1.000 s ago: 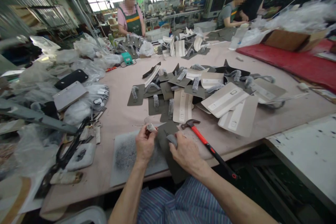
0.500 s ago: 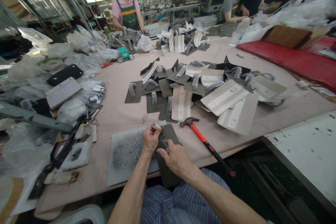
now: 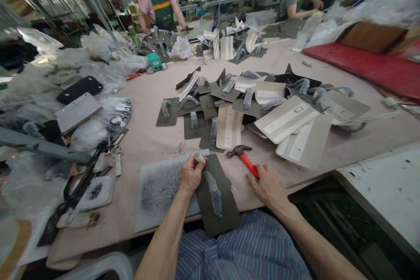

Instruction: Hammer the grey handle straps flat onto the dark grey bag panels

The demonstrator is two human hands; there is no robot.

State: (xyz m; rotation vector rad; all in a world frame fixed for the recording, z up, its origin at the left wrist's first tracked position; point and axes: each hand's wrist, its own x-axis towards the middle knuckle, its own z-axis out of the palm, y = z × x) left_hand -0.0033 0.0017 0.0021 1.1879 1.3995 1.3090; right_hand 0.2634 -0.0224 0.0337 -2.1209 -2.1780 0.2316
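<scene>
And there was the left hand [image 3: 190, 174], its fingers pinched tight round a stubby off-white cylinder [image 3: 198, 158], top end showing, right at the far left corner of the work! Under it sat the flat, dark olive-grey panel with rounded corners [image 3: 228, 183], overlapping the grey speckled rectangular board [image 3: 157, 197] and jutting past the near edge of the pink-beige covered desk [image 3: 144, 100] above the striped cloth of the lap. A curved handle wrapped in clear plastic [image 3: 215, 194] ran lengthwise along the panel.

Over on the right, the right hand [image 3: 269, 186] was on the claw hammer with a dark head and red grip [image 3: 250, 165]! From where I stood the palm covered the rest of the shaft, so I couldn't tell how firmly those fingers had closed; the head lay on the desk, just short of the heap of olive and cream panels [image 3: 285, 118].

Good form here, I judged, meant keeping that cylinder upright, the pinch below its top, and the panel's corner flat on the board so the overhang couldn't tip it. The hammer seemed best held well back, its head lifted clear of the heap.
</scene>
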